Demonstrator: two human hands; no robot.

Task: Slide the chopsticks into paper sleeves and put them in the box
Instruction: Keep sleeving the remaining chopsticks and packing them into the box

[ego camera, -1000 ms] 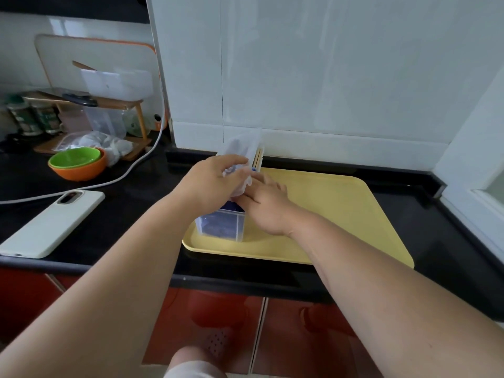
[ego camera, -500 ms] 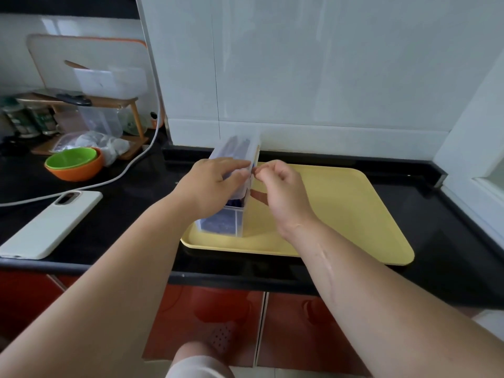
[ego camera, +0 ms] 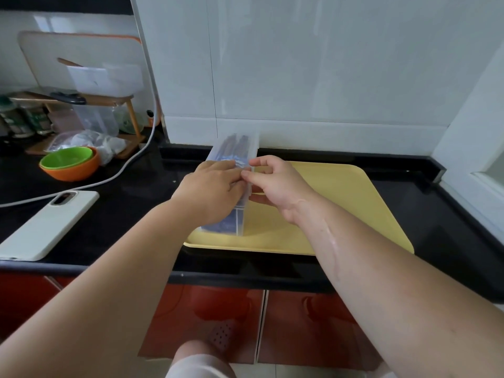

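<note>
Left hand (ego camera: 215,186) laid over the open box (ego camera: 253,144), straight fingers pressing the paper sleeves (ego camera: 236,160) onto the chopsticks (ego camera: 236,144) lying inside. Right hand (ego camera: 275,184) curled, thumb and forefinger pinching the box's right wall just beside the left fingertips.

Likely trouble: tipping the narrow box toward the right hand by pressing off-centre or pulling on that wall. Also crumpling a sleeve, or sliding it partway off its sticks, by rubbing the paper along instead of pushing straight down (hard to tell how far the bundle has settled).

Under both hands, the yellow tray (ego camera: 341,203), with the box at its left edge. Left of the left forearm, a white phone (ego camera: 51,225), a cable (ego camera: 122,170) and stacked bowls (ego camera: 68,165), all well apart. Beyond the fingertips, the tiled wall close behind the box's far end, cramping any lengthwise shuffle.
</note>
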